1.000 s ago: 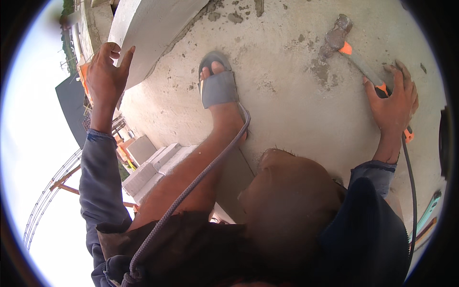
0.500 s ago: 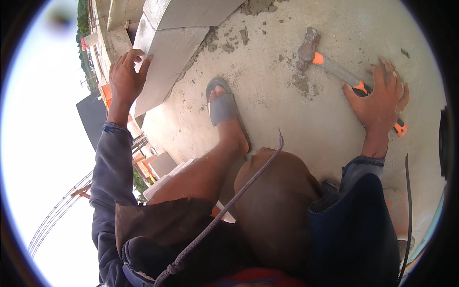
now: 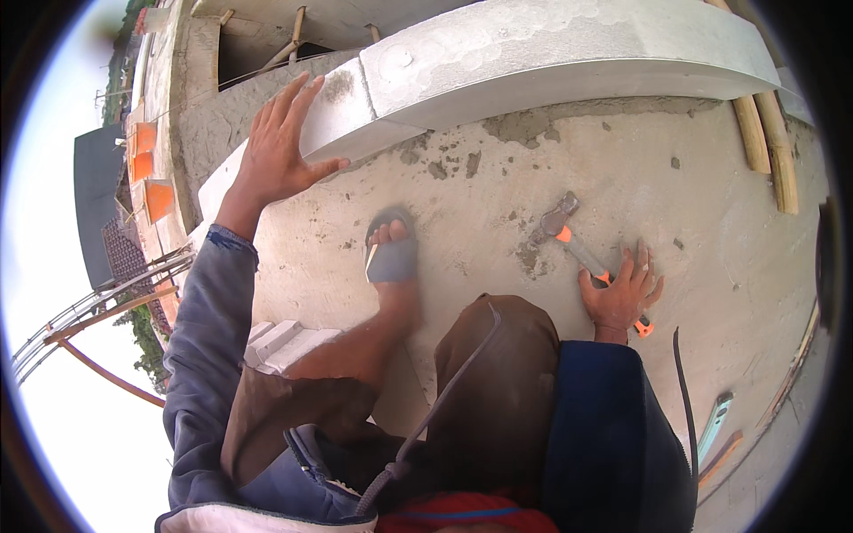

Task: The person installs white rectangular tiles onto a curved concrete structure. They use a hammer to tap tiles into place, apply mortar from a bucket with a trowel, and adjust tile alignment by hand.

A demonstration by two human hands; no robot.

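At the upper left, my left hand (image 3: 277, 162) has its fingers stretched out against a pale block (image 3: 342, 99) in a low wall (image 3: 551, 40); nothing is in its grasp. On the right, my right hand (image 3: 619, 298) lies over the handle of a hammer (image 3: 582, 255) on the concrete floor. Its fingers are spread rather than wrapped round the handle. The hammer's worn metal head points up and left; its grey and black handle has orange parts, and its end shows below my palm.
Mortar crumbs (image 3: 524, 127) lie along the wall's foot. Wooden poles (image 3: 751, 135) stand by its far right end. A teal level-like tool (image 3: 715, 426) is at the lower right. Pale blocks (image 3: 289, 345) sit beside my leg, and rebar (image 3: 107, 306) juts out at left.
The view has shifted, showing more of the wall and poles. My left hand's curled fingers have stretched out on the block. My right hand remains over the hammer's handle.
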